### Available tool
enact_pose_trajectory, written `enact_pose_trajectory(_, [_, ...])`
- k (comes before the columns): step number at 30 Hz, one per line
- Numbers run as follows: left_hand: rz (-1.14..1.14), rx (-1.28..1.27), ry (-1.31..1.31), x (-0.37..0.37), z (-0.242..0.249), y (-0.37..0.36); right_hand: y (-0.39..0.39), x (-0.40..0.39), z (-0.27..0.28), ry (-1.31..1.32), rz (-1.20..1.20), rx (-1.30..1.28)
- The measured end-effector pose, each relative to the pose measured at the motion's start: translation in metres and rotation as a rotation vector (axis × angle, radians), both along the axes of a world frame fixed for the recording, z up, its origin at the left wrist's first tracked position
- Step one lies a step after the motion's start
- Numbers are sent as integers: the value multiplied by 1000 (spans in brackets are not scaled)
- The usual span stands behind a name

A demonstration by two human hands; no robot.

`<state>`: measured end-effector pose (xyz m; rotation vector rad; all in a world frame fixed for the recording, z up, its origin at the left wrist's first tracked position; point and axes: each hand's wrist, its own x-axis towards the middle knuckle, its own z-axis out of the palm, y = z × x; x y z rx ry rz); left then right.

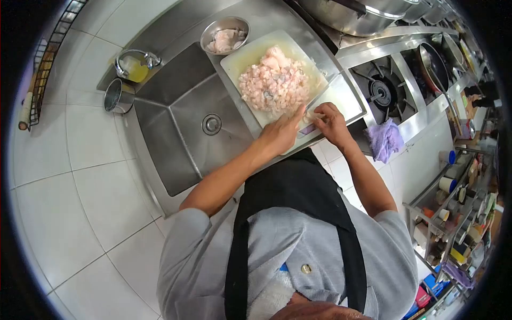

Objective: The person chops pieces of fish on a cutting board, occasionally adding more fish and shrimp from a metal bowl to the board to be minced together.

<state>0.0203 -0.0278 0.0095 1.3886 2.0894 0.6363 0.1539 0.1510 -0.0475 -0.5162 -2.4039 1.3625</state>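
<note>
A pile of diced, pale pink raw meat or fish (274, 82) is heaped on a white cutting board (234, 66) beside the sink. At the board's near right corner, my left hand (282, 132) and my right hand (332, 125) come together with fingers closed. Between their fingertips is a small pale piece (312, 115), apparently of the same flesh, partly hidden by the fingers. A purple handle (308, 129), perhaps a knife's, lies just below the fingertips; neither hand is wrapped around it. Behind the board, a steel bowl (238, 24) holds larger raw pieces.
Left of the board is a steel sink (186, 122) with a faucet (151, 60) and a metal cup (118, 96). To the right are a gas burner (380, 92), a frying pan (433, 66) and a purple cloth (385, 140). A large pot (354, 16) stands behind.
</note>
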Motion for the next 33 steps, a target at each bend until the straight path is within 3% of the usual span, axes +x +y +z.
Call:
enact_pose_trajectory(3, [-40, -224, -13, 15, 6, -20, -1, -1, -12, 25, 86, 179])
enact_pose_trajectory(6, [-12, -13, -49, 10, -42, 17, -5, -3, -14, -19, 50, 90])
enact_pose_trajectory(9, [-56, 90, -17, -13, -32, 43, 0, 1, -8, -14, 37, 36])
enact_pose_trajectory(12, [-45, 42, 6, 2, -12, 2, 9, 7, 1, 115, -125, 62])
enact_pose_trajectory(15, [-56, -232, -12, 6, -4, -14, 15, 5, 32, 189, -262, 137])
enact_pose_trajectory(19, [122, 46, 27, -38, -21, -17, 22, -25, 54, 263, -214, 162])
enact_pose_trajectory(23, [140, -19, 1, -43, -18, -17, 23, -91, 71, 258, -113, 202])
enact_pose_trajectory(24, [157, 138, 97, -34, -26, -19, 25, -114, 69, 216, -80, 198])
enact_pose_trajectory(27, [145, 105, 50, -28, -21, -18, 39, -184, 40, 50, 19, 315])
enact_pose_trajectory(30, [134, 94, 70, -28, -48, -18, 56, -236, -2, -203, 162, 448])
enact_pose_trajectory(33, [135, 52, 7, -30, -44, -17, 57, -243, 8, -245, 182, 409])
